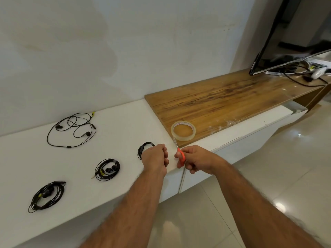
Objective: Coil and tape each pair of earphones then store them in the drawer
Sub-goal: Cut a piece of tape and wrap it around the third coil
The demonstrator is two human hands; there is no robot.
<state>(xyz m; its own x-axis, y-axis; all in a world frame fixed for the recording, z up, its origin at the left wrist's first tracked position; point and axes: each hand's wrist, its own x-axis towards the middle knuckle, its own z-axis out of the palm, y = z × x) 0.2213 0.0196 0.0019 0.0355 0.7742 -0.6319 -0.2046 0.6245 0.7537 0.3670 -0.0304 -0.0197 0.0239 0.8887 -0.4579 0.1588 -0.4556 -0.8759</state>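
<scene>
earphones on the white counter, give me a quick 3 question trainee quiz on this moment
1. True or false: every pair on the white counter is already coiled.
2. Which hand holds the orange scissors? A) left hand B) right hand
3. Fill in: the tape roll sits on the ____ board.

Key:
1. False. The loose earphones near the wall are uncoiled; three coiled bundles lie nearer, at and.
2. B, the right hand; the left hand is beside it.
3. Wooden.

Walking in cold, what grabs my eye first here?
Probably the orange scissors gripped in the right hand at the white counter's front edge, beside the clear tape roll on the wooden top. Then the black earphones: one loose tangle near the wall, two coiled bundles nearer.
</scene>
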